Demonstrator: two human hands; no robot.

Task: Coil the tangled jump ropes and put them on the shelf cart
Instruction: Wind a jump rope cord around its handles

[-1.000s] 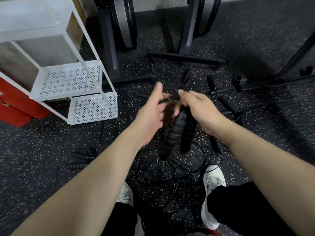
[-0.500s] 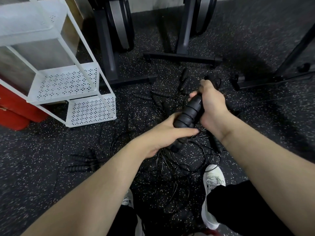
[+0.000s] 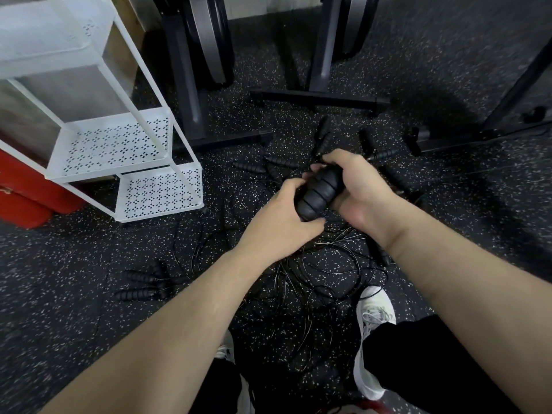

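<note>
Black ribbed jump rope handles [image 3: 318, 192] are held together above the floor. My right hand [image 3: 358, 186] grips their upper end, and my left hand [image 3: 283, 219] wraps around their lower end. Thin black cords trail down from them into a tangled pile of ropes [image 3: 322, 273] on the speckled floor between my feet. More black handles lie loose at the left [image 3: 140, 283] and beyond my hands [image 3: 277, 164]. The white shelf cart [image 3: 125, 144] stands at the upper left, its perforated shelves bare.
Black exercise machine bases [image 3: 319, 97] stand behind the ropes, with another frame [image 3: 484, 135] at the right. A red object [image 3: 27, 192] sits behind the cart. My white shoes [image 3: 373, 330] flank the rope pile.
My left hand went from open beside the handles to gripping their lower end. My right hand shifted its grip toward the upper end and both hands moved slightly away from me.
</note>
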